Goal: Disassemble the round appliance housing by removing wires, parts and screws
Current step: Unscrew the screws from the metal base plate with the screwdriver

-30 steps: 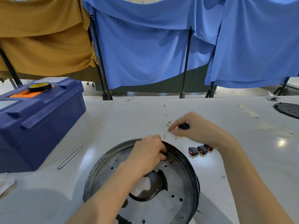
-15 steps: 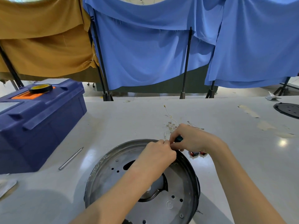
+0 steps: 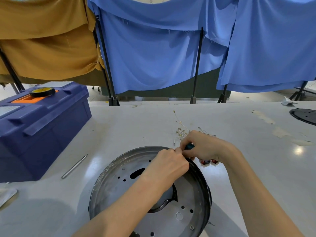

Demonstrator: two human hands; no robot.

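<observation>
The round metal housing [image 3: 118, 183] lies on the white table [image 3: 136, 127] in front of me, a shallow dish with holes, a central cut-out and a screw [image 3: 191, 227] near its front right. My left hand [image 3: 168, 165] curls over the housing's far rim. Against it, my right hand [image 3: 203, 147] grips a tool with a teal handle [image 3: 189, 146]; its tip is hidden between the two hands. Thin loose wires [image 3: 181, 130] lie just beyond my right hand. Small red and black parts [image 3: 207, 161] sit under my right wrist.
A dark blue toolbox [image 3: 42, 127] with a tape roll [image 3: 42, 91] on top stands at the left. A metal rod [image 3: 74, 166] lies beside it. A black round plate [image 3: 305, 115] sits at the far right edge. Cloth screens hang behind the table.
My right hand has come back from the wires to the housing's far rim and now meets my left hand there. My left hand has shifted up to the rim.
</observation>
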